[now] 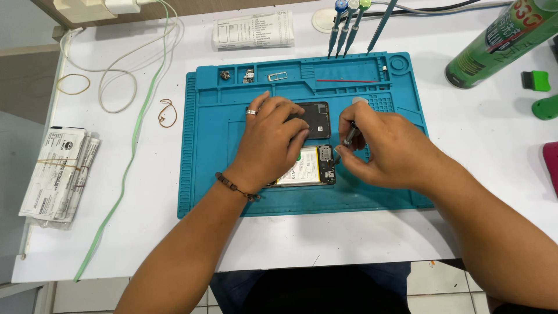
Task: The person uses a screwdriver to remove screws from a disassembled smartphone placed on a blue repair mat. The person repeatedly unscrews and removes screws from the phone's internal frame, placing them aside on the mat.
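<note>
An opened phone (314,166) lies on the blue repair mat (209,157), its white battery and circuit board exposed. My left hand (270,142), with a ring and a wrist cord, presses down on the phone and covers most of it. My right hand (381,145) grips a small dark screwdriver (350,135), its tip down at the phone's right end near the board. A black back cover (318,119) lies just beyond the phone, partly under my left fingers.
Screws, small parts and a card tray (278,75) sit in the mat's top compartments. Several screwdrivers (347,26) stand behind the mat. A green spray can (500,43) lies at right, cables (116,75) and bundled packets (58,174) at left.
</note>
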